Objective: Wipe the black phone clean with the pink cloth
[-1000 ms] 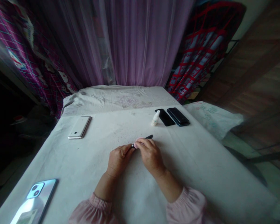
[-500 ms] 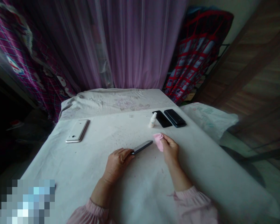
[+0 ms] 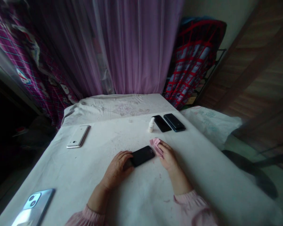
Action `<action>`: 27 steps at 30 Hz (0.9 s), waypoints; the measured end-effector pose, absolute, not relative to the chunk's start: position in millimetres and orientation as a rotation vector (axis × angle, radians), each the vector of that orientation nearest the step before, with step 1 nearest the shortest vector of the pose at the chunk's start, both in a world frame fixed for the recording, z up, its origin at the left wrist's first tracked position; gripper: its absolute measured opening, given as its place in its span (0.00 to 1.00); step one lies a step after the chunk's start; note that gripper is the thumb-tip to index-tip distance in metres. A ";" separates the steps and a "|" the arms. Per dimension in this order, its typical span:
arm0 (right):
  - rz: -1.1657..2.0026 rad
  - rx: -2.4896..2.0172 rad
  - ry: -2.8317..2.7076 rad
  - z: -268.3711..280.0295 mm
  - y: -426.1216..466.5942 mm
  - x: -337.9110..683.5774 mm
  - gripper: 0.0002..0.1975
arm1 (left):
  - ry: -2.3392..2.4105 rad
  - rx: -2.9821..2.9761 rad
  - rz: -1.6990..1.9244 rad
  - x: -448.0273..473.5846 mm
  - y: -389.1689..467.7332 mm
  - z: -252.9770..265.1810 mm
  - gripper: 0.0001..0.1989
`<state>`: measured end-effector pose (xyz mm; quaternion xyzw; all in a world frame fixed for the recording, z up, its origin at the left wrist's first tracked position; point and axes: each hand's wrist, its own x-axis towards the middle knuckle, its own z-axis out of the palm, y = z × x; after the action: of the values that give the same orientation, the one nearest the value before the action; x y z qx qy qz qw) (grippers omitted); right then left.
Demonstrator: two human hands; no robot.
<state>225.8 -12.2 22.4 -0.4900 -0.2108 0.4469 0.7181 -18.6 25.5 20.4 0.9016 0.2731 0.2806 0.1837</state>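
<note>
My left hand (image 3: 118, 166) grips one end of a black smartphone (image 3: 142, 156), whose dark screen faces up just over the white tablecloth, low or resting on it; I cannot tell which. A pink cloth (image 3: 157, 147) is bunched in the fingers of my right hand (image 3: 167, 155), close to the phone's far right end but apart from it. A small white spray bottle (image 3: 151, 125) stands upright behind the cloth.
Beside the bottle lie a black phone (image 3: 162, 123) and a thicker dark phone or stack (image 3: 174, 122). A white phone (image 3: 78, 137) lies face down at left, a light blue phone (image 3: 35, 205) at the near left corner. Curtains (image 3: 136, 47) hang behind the table (image 3: 85, 182).
My left hand has turned the phone from its edge to screen up and lowered it. My right hand with the cloth has shifted slightly left.
</note>
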 end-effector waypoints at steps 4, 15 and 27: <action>1.025 -1.139 -0.475 24.6 -12.3 219.6 0.17 | 0.892 2.550 0.718 -18.1 21.1 19.6 0.21; 0.068 -1.660 -1.407 11.0 -16.7 198.4 0.13 | 1.279 2.657 0.659 4.8 12.3 -2.0 0.29; -0.224 -1.705 -1.577 12.1 -36.0 194.0 0.11 | 1.199 2.683 0.572 -3.4 20.6 -3.8 0.30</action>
<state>194.0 -36.0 12.1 -0.6718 -0.6215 -0.0884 0.3932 -3.4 20.6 -3.8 0.8937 0.3994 0.1905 0.0737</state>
